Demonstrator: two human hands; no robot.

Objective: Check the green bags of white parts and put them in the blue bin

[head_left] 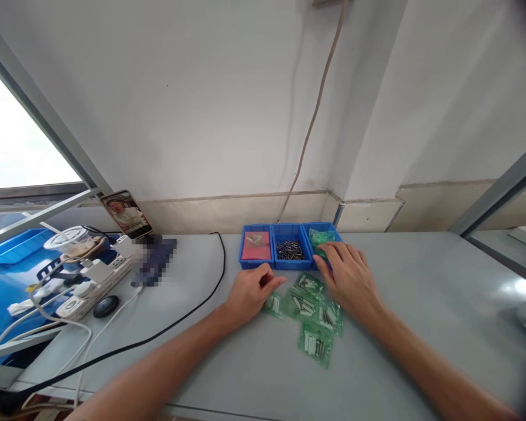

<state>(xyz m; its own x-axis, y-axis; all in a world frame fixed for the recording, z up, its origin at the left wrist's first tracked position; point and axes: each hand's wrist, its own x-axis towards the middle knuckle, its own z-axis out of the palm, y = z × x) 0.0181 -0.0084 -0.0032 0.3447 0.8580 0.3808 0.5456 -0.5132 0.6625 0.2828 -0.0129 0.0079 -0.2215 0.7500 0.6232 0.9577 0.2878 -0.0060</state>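
My left hand (249, 294) rests above the table with its fingers curled and thumb pointing right. What those fingers hold, if anything, is hidden. A small green plastic bag (272, 304) with pale pieces inside sticks out under this hand. My right hand (349, 278) reaches over the front of the right blue bin, thumb apart from the index finger. Its fingertips are at the green bags (321, 236) in that bin; no grip shows. Between the hands lie several green bags (304, 304) of screws and white wall plugs, one bag (315, 344) nearer me.
The middle blue bin (288, 233) contains loose screws (290, 250). Red material (256, 245) and a clear bag fill the left one. A black cable (179, 316) crosses the table at left, near a mouse (106, 306), power strip (96, 286) and propped phone (126, 214).
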